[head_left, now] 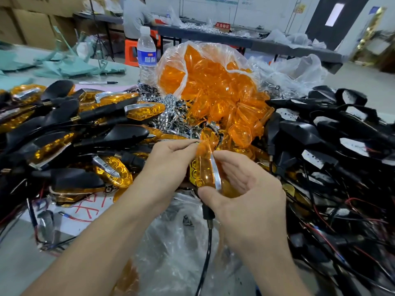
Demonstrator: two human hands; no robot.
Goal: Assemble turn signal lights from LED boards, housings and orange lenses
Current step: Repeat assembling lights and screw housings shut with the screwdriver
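Between both hands, above the table's centre, is a turn signal light (206, 171) with an orange lens and a chrome strip; its black stem and cable hang down below. My right hand (241, 189) grips it from the right and below, thumb under the body. My left hand (171, 157) pinches the lens's upper end. A clear bag of loose orange lenses (213, 82) lies behind them. A pile of finished lights (85, 133) covers the left. Black housings (333, 133) with red and black wires are heaped on the right. Chrome reflector pieces (168, 110) lie in the middle.
A water bottle (146, 54) stands behind the lens bag, a marker pen (98, 82) to its left. Crumpled clear plastic (175, 248) lies under my forearms. A person (134, 16) sits at a far table; cardboard boxes (32, 24) stand at the back left.
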